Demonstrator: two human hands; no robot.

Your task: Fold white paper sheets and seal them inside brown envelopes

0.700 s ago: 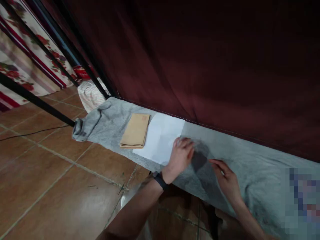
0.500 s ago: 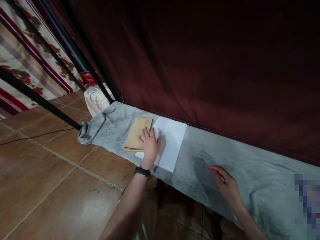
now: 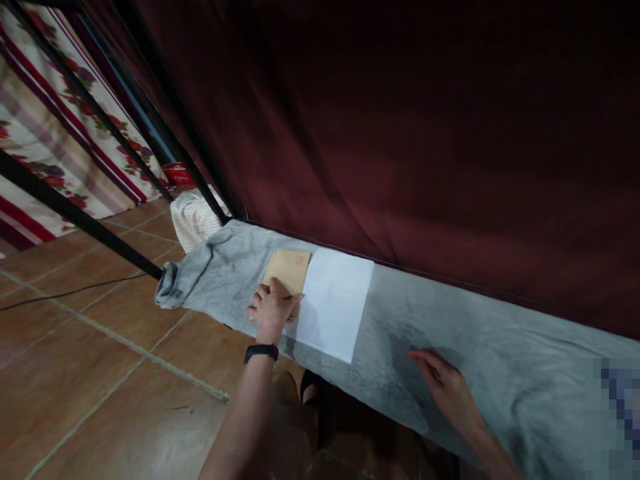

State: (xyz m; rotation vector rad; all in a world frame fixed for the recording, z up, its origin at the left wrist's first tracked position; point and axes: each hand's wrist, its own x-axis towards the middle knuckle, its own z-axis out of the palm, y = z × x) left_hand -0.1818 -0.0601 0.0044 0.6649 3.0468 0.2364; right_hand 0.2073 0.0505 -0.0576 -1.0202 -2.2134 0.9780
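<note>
Head view: left hand (image 3: 271, 308) is laid, fingers curled, on the near end of the brown envelope stack (image 3: 287, 272), long axis running away along the grey-clothed surface (image 3: 450, 320). White sheet (image 3: 333, 302) lies beside. Right hand (image 3: 447, 387), released, rests well apart.

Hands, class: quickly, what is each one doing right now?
Left hand: fingers curled on the brown envelope stack.
Right hand: open, flat on the grey cloth.

Dark maroon curtain (image 3: 400, 133) behind; floral striped cloth (image 3: 55, 140) far left; black metal bars (image 3: 75, 213); brown tiled floor (image 3: 100, 373).
</note>
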